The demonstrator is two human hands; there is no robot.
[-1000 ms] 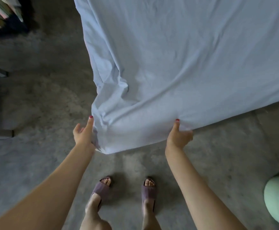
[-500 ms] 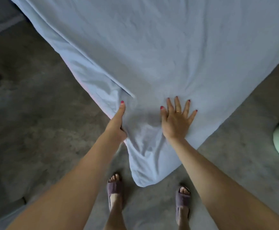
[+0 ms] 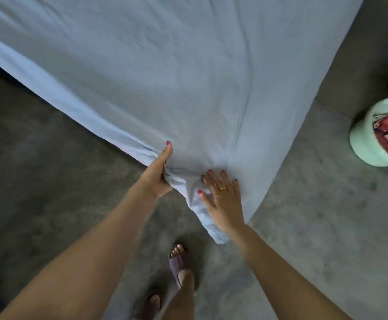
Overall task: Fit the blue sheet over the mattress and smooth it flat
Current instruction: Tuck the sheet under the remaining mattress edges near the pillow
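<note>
Fingers of our left hand curl round a bunched fold of the blue sheet at the near corner of the mattress, thumb lying straight along the cloth. Just beside it, our right hand presses flat on the same corner, its 4 fingers straight and slightly spread, a gold ring on 1 of them. Between our 2 hands the cloth gathers into creases, and a loose tail of it hangs below the right palm toward the floor. Beyond our hands the sheet spreads over the whole bed top, with soft wrinkles and 1 long crease. Our sandalled feet stand on the grey floor near the corner. A pale green bin sits well apart at right.
</note>
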